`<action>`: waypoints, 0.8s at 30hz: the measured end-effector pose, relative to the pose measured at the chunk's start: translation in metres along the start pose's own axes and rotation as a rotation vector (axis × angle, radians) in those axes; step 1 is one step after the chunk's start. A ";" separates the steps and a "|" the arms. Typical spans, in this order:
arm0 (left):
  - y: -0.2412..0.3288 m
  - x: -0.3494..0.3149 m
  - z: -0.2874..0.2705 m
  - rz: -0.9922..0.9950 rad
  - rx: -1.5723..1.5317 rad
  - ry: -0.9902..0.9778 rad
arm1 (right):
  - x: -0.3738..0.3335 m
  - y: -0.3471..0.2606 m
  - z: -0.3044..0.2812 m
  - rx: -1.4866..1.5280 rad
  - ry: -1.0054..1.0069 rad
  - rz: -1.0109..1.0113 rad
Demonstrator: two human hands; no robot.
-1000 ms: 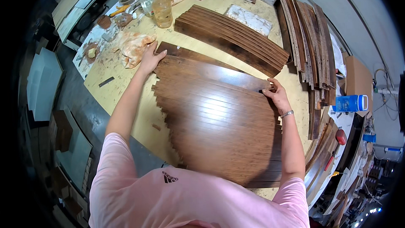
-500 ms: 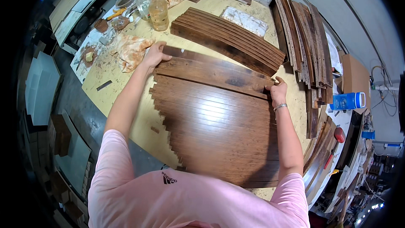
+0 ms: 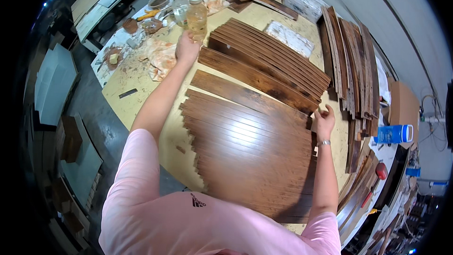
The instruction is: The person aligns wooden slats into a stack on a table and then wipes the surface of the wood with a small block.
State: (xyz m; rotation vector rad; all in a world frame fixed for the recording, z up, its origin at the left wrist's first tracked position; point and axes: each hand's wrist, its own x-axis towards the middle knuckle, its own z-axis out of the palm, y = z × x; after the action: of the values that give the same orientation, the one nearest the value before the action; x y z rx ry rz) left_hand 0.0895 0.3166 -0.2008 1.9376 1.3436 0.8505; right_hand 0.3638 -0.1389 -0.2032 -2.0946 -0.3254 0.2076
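Note:
My left hand is closed at the left end of a dark brown wooden plank, fingers partly hidden behind it. At that plank's right end my right hand is curled, thumb and forefinger against the end. The plank lies along the front of a stack of grooved planks. Nearer me rests a loose plank, with a narrow wedge of table showing between it and a panel of planks laid side by side. The panel's left edge is stepped.
Jars of liquid stand beyond my left hand, near a stained rag. A white wrapped block sits behind the stack. Long boards are piled at right, near a blue jug and a red-handled tool.
Both hands have moved away from the panel toward the stack. The plank near the panel is let go and lies slightly apart from it; my hands are now at another plank.

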 end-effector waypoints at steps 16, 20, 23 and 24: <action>-0.103 0.119 -0.004 -0.077 0.314 0.179 | -0.150 0.117 -0.259 -0.145 0.095 0.298; -0.063 0.035 -0.036 0.255 0.118 0.122 | -0.222 0.127 -0.268 -0.158 -0.012 0.422; -0.004 -0.057 -0.040 0.298 -0.034 -0.431 | -0.242 0.129 -0.256 -0.179 -0.112 0.366; 0.023 -0.085 -0.034 0.326 -0.071 -0.652 | -0.243 0.135 -0.252 -0.116 -0.064 0.329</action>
State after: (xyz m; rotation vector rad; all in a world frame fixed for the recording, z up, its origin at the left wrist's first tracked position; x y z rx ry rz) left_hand 0.0516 0.2339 -0.1755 2.1447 0.6190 0.3347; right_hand 0.2223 -0.4862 -0.1841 -2.2515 -0.0282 0.4608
